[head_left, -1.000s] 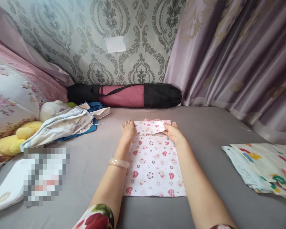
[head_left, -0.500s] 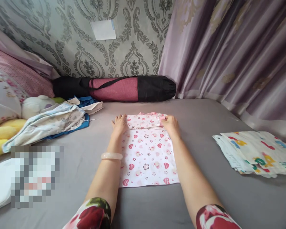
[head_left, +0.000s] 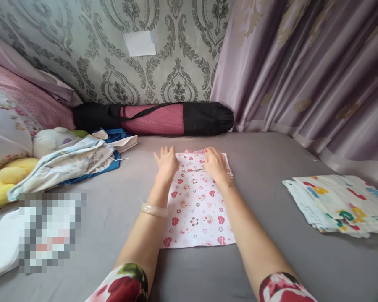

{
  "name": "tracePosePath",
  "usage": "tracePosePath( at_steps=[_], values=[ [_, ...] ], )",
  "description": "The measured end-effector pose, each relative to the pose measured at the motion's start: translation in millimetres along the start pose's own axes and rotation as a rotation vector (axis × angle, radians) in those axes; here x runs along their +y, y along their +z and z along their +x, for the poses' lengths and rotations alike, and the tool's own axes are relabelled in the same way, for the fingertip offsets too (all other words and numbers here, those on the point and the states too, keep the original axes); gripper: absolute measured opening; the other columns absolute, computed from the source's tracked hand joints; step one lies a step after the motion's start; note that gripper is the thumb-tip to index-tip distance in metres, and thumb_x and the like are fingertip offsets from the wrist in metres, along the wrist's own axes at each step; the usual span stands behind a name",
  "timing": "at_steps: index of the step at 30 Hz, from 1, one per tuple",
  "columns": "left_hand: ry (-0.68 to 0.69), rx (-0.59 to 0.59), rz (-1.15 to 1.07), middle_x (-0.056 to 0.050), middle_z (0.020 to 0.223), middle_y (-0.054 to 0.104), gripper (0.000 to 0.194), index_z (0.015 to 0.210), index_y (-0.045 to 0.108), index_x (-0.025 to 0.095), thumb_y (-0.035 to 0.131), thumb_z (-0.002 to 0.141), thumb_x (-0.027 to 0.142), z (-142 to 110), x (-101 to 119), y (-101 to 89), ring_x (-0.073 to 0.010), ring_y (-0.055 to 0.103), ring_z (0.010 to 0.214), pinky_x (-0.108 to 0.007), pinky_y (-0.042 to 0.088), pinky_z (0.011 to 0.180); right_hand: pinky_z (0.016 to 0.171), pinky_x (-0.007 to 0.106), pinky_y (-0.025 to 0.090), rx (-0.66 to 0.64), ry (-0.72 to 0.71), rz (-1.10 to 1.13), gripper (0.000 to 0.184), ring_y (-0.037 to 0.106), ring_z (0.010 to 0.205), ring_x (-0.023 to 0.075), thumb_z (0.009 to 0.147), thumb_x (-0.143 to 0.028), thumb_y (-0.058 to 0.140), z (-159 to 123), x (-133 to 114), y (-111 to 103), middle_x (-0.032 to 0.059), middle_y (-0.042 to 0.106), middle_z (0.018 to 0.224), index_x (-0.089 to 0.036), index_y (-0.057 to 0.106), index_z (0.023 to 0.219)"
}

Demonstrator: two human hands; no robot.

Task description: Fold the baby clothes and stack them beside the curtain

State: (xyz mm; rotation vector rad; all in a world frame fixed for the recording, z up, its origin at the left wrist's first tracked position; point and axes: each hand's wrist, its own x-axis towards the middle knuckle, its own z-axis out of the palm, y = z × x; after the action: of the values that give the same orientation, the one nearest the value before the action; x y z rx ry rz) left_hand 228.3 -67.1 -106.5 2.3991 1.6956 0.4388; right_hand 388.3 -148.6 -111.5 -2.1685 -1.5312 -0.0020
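Note:
A small white shirt (head_left: pixel 195 205) printed with red hearts and flowers lies flat on the grey bed sheet, a strip of it folded across its upper part. Pink trim shows at its top edge. My left hand (head_left: pixel 167 162) rests on its upper left side, fingers spread and pointing away from me. A pale bangle (head_left: pixel 154 209) circles that wrist. At the upper right of the shirt, my right hand (head_left: pixel 216 163) has its fingers curled together on the folded strip, close to the pink trim. Its thumb and fingertips are partly hidden.
Rumpled clothes (head_left: pixel 72 161) and plush toys (head_left: pixel 52 140) lie at left, near a white phone-like object (head_left: pixel 3 243) and a blurred-out patch. Folded printed cloths (head_left: pixel 343 201) lie at right. A black and pink roll bag (head_left: pixel 154 119) lies against the wall beside the curtain (head_left: pixel 271 67).
My right hand has shifted left from the shirt's upper right edge, where it pinched a pink cuff. My left hand has moved slightly right, and the view has shifted a little.

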Motion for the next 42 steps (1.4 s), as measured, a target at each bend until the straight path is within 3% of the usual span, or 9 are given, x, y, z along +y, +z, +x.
tracePosePath(
  at_steps=[2, 4, 8, 12, 19, 25, 33, 42],
  values=[
    [0.121, 0.000, 0.010, -0.014, 0.149, 0.044, 0.051, 0.139, 0.047, 0.018, 0.033, 0.090, 0.012, -5, 19, 5.3, -0.0291, 0.029, 0.145, -0.060, 0.014, 0.117, 0.118, 0.046, 0.013, -0.048, -0.153, -0.010, 0.048, 0.031, 0.143, 0.0243, 0.101, -0.025, 0.026, -3, -11, 12, 0.0103, 0.041, 0.153, -0.016, 0.046, 0.144],
    [0.204, -0.005, 0.029, -0.014, 0.150, 0.044, 0.048, 0.140, 0.046, 0.017, 0.031, 0.094, 0.016, -10, 31, 16.3, -0.0281, 0.030, 0.145, -0.058, 0.015, 0.118, 0.120, 0.048, 0.004, -0.118, -0.218, -0.033, 0.051, 0.022, 0.147, 0.0229, 0.101, -0.027, 0.024, -8, -18, 22, 0.0078, 0.032, 0.158, -0.015, 0.038, 0.149],
    [0.231, -0.019, 0.073, -0.016, 0.149, 0.045, 0.047, 0.140, 0.046, 0.012, 0.029, 0.098, 0.024, -14, 26, 41.6, -0.0294, 0.035, 0.142, -0.053, 0.020, 0.118, 0.120, 0.049, 0.005, -0.200, -0.210, -0.088, 0.053, 0.023, 0.147, 0.0248, 0.100, -0.027, 0.025, -16, -16, 33, 0.0064, 0.031, 0.158, -0.016, 0.038, 0.150],
    [0.225, 0.007, 0.105, -0.016, 0.149, 0.045, 0.049, 0.141, 0.047, 0.012, 0.025, 0.100, 0.029, -12, 15, 53.8, -0.0282, 0.038, 0.140, -0.048, 0.023, 0.117, 0.120, 0.048, 0.008, -0.203, -0.200, -0.128, 0.052, 0.025, 0.146, 0.0259, 0.101, -0.031, 0.025, -17, -11, 37, 0.0041, 0.033, 0.158, -0.020, 0.040, 0.149],
    [0.176, 0.016, 0.116, -0.014, 0.151, 0.044, 0.051, 0.144, 0.045, 0.016, 0.026, 0.100, 0.033, -14, 18, 51.8, -0.0276, 0.036, 0.141, -0.048, 0.022, 0.117, 0.119, 0.045, 0.007, -0.188, -0.129, -0.169, 0.054, 0.024, 0.146, 0.0241, 0.101, -0.031, 0.023, -15, -14, 42, 0.0046, 0.033, 0.158, -0.017, 0.037, 0.151],
    [0.061, 0.012, 0.107, -0.017, 0.152, 0.040, 0.059, 0.144, 0.045, 0.012, 0.030, 0.098, 0.045, -7, 8, 50.7, -0.0339, 0.030, 0.144, -0.048, 0.022, 0.117, 0.119, 0.047, 0.009, -0.124, 0.009, -0.188, 0.058, 0.023, 0.146, 0.0258, 0.099, -0.032, 0.025, -13, -9, 44, 0.0128, 0.030, 0.158, -0.005, 0.036, 0.150],
    [-0.020, 0.002, 0.105, -0.020, 0.154, 0.036, 0.067, 0.147, 0.037, 0.002, 0.030, 0.097, 0.046, -3, -2, 45.9, -0.0316, 0.028, 0.145, -0.044, 0.020, 0.119, 0.119, 0.039, 0.014, -0.043, 0.099, -0.205, 0.060, 0.024, 0.146, 0.0267, 0.098, -0.030, 0.028, -10, 3, 43, 0.0175, 0.033, 0.156, 0.002, 0.036, 0.148],
    [-0.027, -0.017, 0.122, -0.024, 0.153, 0.035, 0.067, 0.146, 0.037, -0.005, 0.025, 0.099, 0.041, -5, -3, 40.6, -0.0329, 0.027, 0.146, -0.044, 0.020, 0.119, 0.119, 0.039, 0.015, -0.096, 0.192, -0.221, 0.059, 0.024, 0.146, 0.0261, 0.098, -0.030, 0.028, -8, 14, 35, 0.0146, 0.031, 0.158, -0.004, 0.034, 0.150]
  ],
)
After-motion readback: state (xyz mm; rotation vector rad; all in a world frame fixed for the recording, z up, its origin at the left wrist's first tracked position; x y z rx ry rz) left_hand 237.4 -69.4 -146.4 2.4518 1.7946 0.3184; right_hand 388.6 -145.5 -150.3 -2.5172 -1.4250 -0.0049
